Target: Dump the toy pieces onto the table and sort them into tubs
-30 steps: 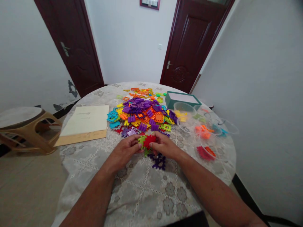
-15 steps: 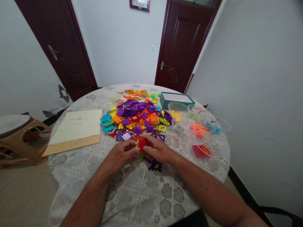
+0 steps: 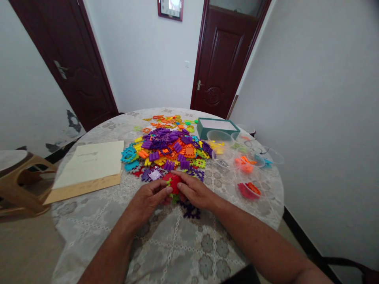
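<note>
Both hands meet over the near middle of the table around a small cluster of red and green plastic building pieces (image 3: pixel 175 183). My left hand (image 3: pixel 154 194) pinches its left side, where green teeth show beside the thumb. My right hand (image 3: pixel 194 190) grips the red part from the right, with the thumb on the near face. Dark purple interlocking pieces (image 3: pixel 192 211) lie under and beside the right hand. Just beyond my fingers are a pale lilac piece (image 3: pixel 155 174) and a big heap of coloured interlocking pieces (image 3: pixel 166 144).
Clear plastic bowls (image 3: pixel 220 137) with sorted yellow, orange, red and blue pieces stand on the right. A green box (image 3: pixel 218 127) sits behind them. On the left lie paper sheets (image 3: pixel 91 161). A patterned cloth (image 3: pixel 213 252) covers the round table; a stool (image 3: pixel 23 181) stands left.
The camera view has shifted slightly, so the table appears a little lower and further left. Both hands still hold the red and green pieces in nearly the same pose.
</note>
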The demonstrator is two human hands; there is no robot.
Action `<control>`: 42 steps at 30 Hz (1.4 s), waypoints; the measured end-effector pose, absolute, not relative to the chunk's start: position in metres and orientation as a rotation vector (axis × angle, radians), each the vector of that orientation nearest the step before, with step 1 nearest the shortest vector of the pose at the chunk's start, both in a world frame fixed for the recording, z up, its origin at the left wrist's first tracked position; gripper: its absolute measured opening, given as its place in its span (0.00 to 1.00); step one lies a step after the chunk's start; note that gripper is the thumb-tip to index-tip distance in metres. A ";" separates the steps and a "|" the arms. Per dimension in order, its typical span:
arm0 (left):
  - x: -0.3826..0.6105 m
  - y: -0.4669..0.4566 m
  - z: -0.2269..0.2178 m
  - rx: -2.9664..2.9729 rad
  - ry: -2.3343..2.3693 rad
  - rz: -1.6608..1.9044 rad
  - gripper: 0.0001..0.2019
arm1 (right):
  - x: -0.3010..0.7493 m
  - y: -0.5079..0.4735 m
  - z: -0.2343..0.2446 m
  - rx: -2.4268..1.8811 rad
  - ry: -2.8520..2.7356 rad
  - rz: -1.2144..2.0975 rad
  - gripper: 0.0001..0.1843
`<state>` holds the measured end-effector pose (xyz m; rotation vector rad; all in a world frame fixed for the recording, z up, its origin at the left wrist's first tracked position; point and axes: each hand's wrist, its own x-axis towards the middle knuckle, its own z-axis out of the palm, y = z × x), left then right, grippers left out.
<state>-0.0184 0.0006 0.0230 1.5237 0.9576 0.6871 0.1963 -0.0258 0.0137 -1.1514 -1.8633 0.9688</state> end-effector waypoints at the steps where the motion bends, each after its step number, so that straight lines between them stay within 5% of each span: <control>1: -0.018 0.001 0.022 1.545 0.987 0.709 0.19 | 0.195 -0.025 0.013 -1.163 -1.834 0.912 0.25; 23: -0.017 0.002 0.026 1.524 1.009 0.820 0.23 | 0.183 -0.019 0.012 -0.976 -1.312 1.289 0.19; 30: -0.017 0.000 0.020 1.515 0.949 0.851 0.23 | 0.183 -0.020 0.012 -1.052 -1.327 1.241 0.23; 42: -0.022 0.002 0.028 1.527 1.006 0.834 0.23 | 0.183 -0.021 0.023 -1.079 -1.527 1.166 0.14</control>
